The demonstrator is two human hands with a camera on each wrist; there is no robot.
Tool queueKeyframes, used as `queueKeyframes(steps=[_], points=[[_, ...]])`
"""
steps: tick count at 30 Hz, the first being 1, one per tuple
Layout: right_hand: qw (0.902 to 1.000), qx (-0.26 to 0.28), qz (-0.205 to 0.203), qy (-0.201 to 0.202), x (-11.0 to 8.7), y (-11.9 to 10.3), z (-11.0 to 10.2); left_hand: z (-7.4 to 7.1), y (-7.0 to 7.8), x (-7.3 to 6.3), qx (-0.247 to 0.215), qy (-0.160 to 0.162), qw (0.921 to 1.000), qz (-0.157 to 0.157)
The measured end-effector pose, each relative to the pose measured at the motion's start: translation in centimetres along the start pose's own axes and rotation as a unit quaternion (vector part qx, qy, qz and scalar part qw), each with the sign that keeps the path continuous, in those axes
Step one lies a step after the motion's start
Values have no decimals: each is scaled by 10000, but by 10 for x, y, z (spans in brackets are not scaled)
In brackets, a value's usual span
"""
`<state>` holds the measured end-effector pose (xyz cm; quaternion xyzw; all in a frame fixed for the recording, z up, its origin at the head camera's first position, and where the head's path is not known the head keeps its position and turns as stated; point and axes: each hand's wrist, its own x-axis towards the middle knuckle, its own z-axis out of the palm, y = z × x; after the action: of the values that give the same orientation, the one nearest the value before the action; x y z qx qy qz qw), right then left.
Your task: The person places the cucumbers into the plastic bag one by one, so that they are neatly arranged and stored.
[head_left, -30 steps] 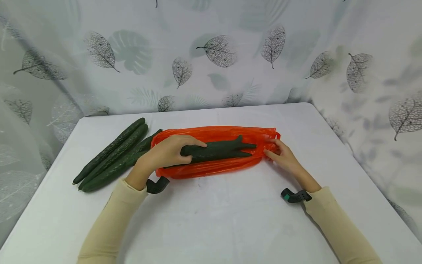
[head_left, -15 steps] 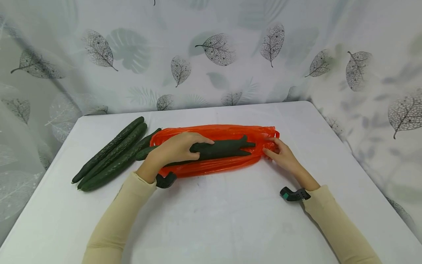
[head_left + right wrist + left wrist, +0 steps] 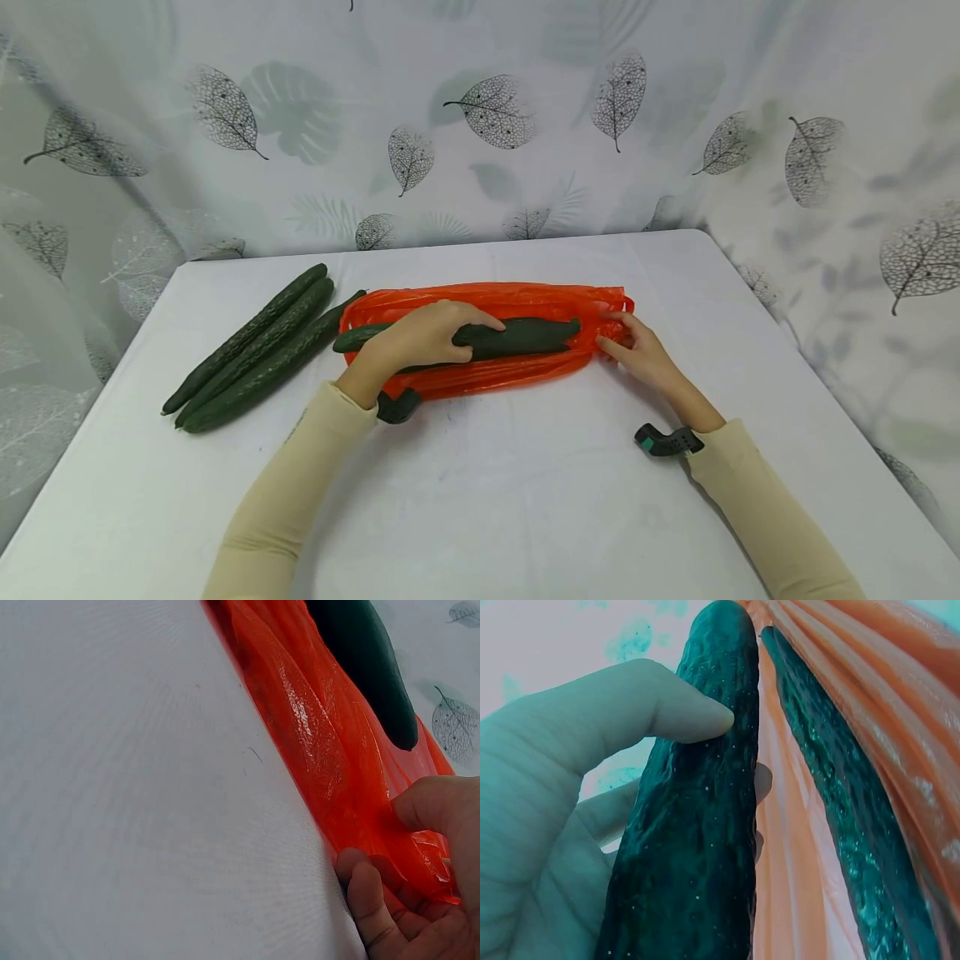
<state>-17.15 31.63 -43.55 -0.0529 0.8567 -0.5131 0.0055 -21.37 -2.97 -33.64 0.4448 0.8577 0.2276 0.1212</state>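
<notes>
My left hand (image 3: 427, 337) grips a dark green cucumber (image 3: 517, 336) from above, thumb on one side and fingers curled round the other. The cucumber lies lengthwise over a red plastic bag (image 3: 480, 293), its left end just past the bag's left end. In the left wrist view a second cucumber (image 3: 840, 802) lies beside it between the bag's folds, mostly hidden by the hand and held cucumber in the head view. My right hand (image 3: 645, 354) pinches the bag's bunched right end, and in the right wrist view the held cucumber's tip (image 3: 394, 724) points toward the thumb.
Three cucumbers (image 3: 262, 346) lie side by side, slanting, on the left of the white table (image 3: 487, 483). A leaf-printed curtain (image 3: 480, 183) hangs behind the table and along both sides. Each wrist wears a black camera mount (image 3: 667, 440).
My left hand has moved right with the cucumber, sliding its length further over the red bag and away from the three cucumbers at left. The right hand has stayed on the bag's end.
</notes>
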Motion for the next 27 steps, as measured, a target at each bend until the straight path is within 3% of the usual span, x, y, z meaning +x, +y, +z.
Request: queueKeyframes(steps=[20,27], points=[[9999,-141,-4,-49,-1,-2,0,14,-10,26,-160,112,9998,-80],[9999,-101,15,20,1,1,0,17,-16,34,-123,33,9996,-240]])
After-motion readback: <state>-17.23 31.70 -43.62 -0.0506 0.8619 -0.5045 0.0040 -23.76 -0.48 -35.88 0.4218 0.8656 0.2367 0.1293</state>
